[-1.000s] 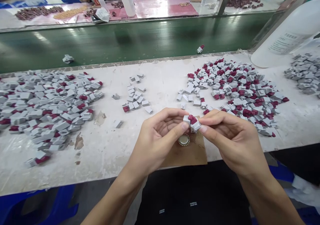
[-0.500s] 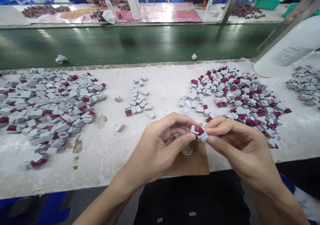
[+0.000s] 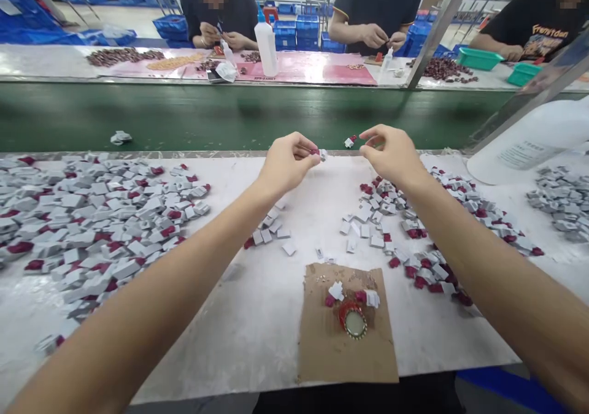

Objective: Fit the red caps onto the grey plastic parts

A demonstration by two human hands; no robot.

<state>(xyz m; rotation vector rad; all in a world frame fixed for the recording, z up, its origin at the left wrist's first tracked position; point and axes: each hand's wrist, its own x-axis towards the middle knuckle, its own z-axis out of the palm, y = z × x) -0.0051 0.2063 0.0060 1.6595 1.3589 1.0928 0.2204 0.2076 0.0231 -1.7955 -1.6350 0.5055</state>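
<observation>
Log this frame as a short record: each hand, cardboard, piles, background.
Left hand: pinching a small grey-and-maroon piece
Right hand: fingers parted, no piece visible in it; near a loose piece on the green belt
Cardboard: bears a bottle cap and two pieces
Piles: left pile and right pile, both grey and maroon
Background: three people beyond the belt

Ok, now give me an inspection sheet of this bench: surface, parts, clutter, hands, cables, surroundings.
Surface: white table, cardboard piece by the near edge.
Parts: left heap and right heap, grey and maroon.
Clutter: crimped-rim cap on the cardboard.
Hands: left hand pinches a small part; right hand open beside another part.
Cables: nothing seen.
Surroundings: green belt, white bottle, people working opposite.
</observation>
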